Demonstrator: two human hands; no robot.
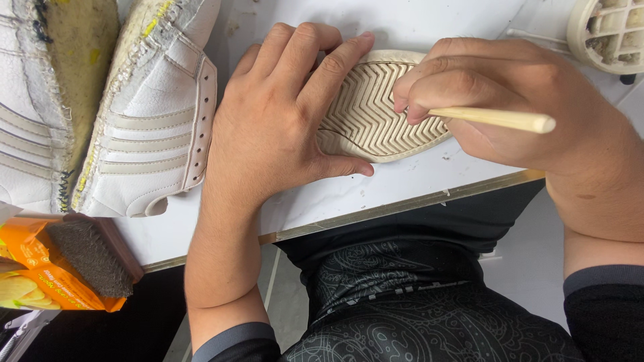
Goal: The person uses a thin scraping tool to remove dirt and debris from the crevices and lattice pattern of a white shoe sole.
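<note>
Nearest the camera, a dark patterned garment (409,302) covers the person's lap below the edge of a white table (416,177), which carries a thin metal trim along its front. At lower left, a stiff dark-bristled brush (90,258) rests on an orange snack packet (40,278).

On the tabletop, the left hand (275,124) lies flat and spread — palm down, fingers splayed — pressing on a cream rubber shoe sole (376,117) turned tread-up, its zigzag grooves showing between thumb and forefinger. The right hand (490,100) is curled tight around a thin wooden stick (496,119), pinched between thumb and fingertips; the stick's working end meets the tread, hidden behind the fingers, while its free end points right.

To the left, two white shoe uppers (134,114) with pale side stripes lie sole-less — yellowed glue and frayed stitching along their undersides. At far upper right, a round cream grid-patterned object (607,30) sits partly out of frame.
</note>
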